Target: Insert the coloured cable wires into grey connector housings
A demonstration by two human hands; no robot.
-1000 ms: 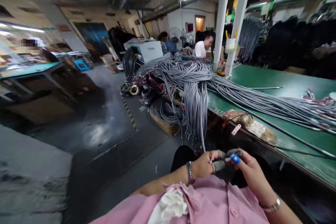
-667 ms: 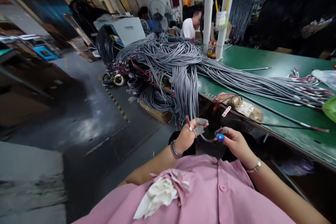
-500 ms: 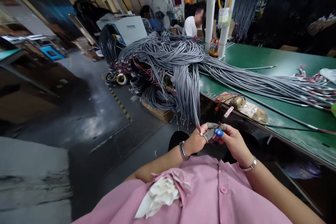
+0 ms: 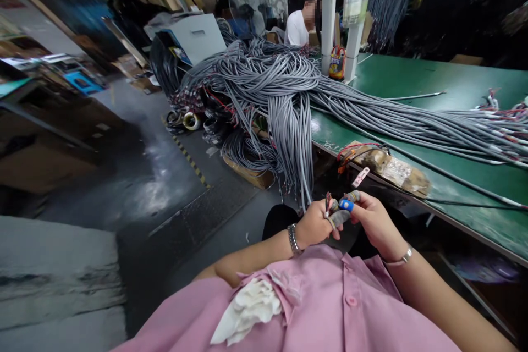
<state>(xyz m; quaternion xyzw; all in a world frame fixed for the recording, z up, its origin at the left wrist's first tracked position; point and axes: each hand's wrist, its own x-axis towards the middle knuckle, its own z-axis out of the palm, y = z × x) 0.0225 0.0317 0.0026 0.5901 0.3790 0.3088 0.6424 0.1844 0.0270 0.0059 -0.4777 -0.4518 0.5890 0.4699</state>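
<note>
My left hand [image 4: 315, 223] is closed around the end of a grey cable [image 4: 306, 190], whose thin red and dark wires [image 4: 328, 202] stick up past the thumb. Grey covers wrap some of its fingertips. My right hand [image 4: 373, 220] meets it fingertip to fingertip, thumb and forefinger pinched together; a blue wrap is on the thumb. What lies in that pinch is too small to make out. Above the hands, a thick bundle of grey cables [image 4: 291, 132] hangs over the bench's edge.
More grey cables [image 4: 396, 121] stretch across the green bench [image 4: 416, 77]. At its front edge lies a taped cardboard-like piece [image 4: 391, 170] with wires. A post [image 4: 329, 16] rises from the bench. A co-worker in a white top [image 4: 296, 28] sits beyond. Coiled cables [image 4: 251, 154] rest below left.
My left hand has turned, and the wire ends now point upward from it instead of lying along the thumb. Both hands stay together in nearly the same place. The view has shifted slightly.
</note>
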